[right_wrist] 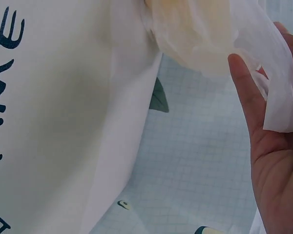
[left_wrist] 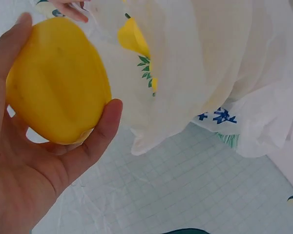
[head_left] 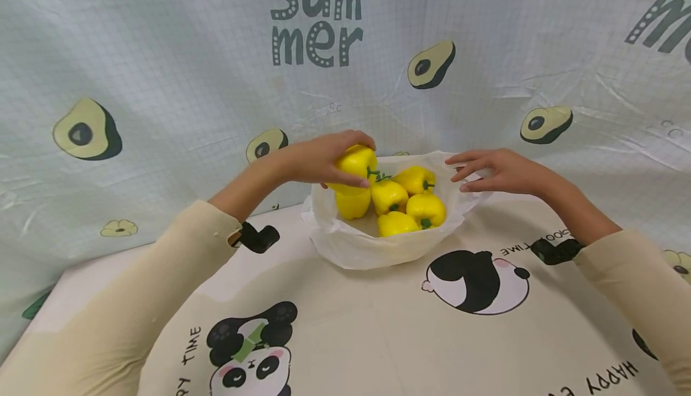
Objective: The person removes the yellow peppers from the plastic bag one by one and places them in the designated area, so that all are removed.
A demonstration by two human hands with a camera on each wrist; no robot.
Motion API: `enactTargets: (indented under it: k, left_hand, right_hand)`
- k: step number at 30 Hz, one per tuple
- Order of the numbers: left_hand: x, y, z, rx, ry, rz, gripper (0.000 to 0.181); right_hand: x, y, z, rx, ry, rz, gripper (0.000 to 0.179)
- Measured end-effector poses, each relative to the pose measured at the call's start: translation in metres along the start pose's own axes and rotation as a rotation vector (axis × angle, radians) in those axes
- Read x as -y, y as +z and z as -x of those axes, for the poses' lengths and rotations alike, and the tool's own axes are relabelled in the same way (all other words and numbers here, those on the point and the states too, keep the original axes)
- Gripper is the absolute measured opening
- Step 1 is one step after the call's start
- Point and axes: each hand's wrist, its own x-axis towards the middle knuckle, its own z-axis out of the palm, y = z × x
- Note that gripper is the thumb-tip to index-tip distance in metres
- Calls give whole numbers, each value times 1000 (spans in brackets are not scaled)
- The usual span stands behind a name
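- Nearest me: a table under a pale cover, with two panda prints showing clearly, one towards its near left.
- Towards the table's far edge, around its middle, I see one white plastic bag, its mouth open upwards.
- Inside I count five yellow bell peppers, four bunched at the middle and right, one by the left wall; their green stems point various ways.
- My left hand grips a sixth, the held pepper, above the bag's left side. It sits between thumb and fingers; its stem points right, towards the bag's middle. In the left wrist view its long axis runs roughly top to bottom.
- My right hand is at the bag's right rim, fingers spread and loose, a strip of plastic between thumb and fingers.
- Farthest: a hanging cloth with four large avocado prints and the word "summer".
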Motion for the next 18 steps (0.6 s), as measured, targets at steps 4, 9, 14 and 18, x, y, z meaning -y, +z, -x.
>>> enactTargets:
  k: [4,9,14,18]
  left_hand:
    - [5,7,5,-88,16,-1,62]
    - [10,14,10,-103,49,-5,50]
    - [12,19,12,-126,25,73,47]
    - [13,22,14,-148,21,138,59]
  right_hand:
    - [1,0,1,2,9,-10,26]
    - [2,-1,3,19,18,-26,32]
    - [2,-1,5,43,24,-167,41]
    - [2,-2,5,66,30,-255,51]
